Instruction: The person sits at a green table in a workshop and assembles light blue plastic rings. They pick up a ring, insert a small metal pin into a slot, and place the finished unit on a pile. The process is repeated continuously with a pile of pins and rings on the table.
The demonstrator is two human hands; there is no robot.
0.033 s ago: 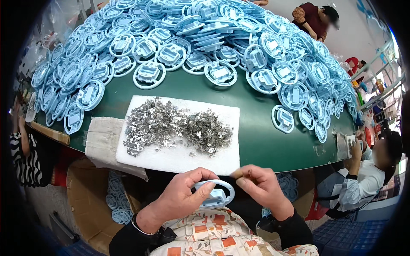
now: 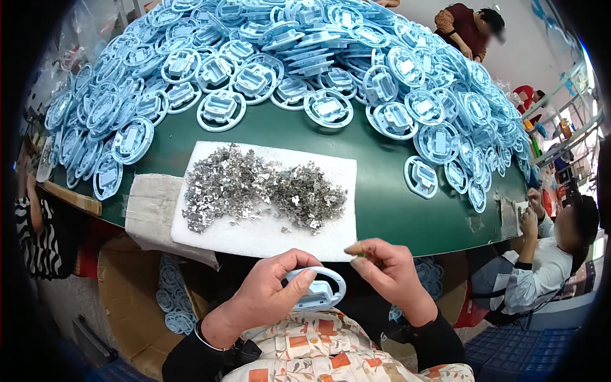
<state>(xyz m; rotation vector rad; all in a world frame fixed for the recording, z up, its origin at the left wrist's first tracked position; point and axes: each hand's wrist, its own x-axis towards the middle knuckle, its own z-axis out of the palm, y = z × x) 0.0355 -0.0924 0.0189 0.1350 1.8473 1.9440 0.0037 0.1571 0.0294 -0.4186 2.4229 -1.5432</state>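
Observation:
My left hand (image 2: 270, 286) grips a light blue plastic toy steering wheel (image 2: 332, 300) by its rim, thumb across the top, above my lap. To its right, apart from the wheel, my right hand (image 2: 389, 270) has thumb and index finger drawn together, with a tan cover on the index fingertip. A tiny pale glint shows at those fingertips, too small to name. Beyond both hands lies a heap of small shiny metal clips (image 2: 232, 184) on a white foam board (image 2: 267, 245).
A huge pile of matching blue wheels (image 2: 254, 76) covers the far side of the green table (image 2: 394, 219). Below the table edge, a cardboard box (image 2: 130, 286) at left holds more wheels. Co-workers sit at left and right; another person (image 2: 468, 32) is at the far right.
My right hand has risen slightly, its index finger straighter and the thumb higher. My left hand and the wheel have shifted a little to the left.

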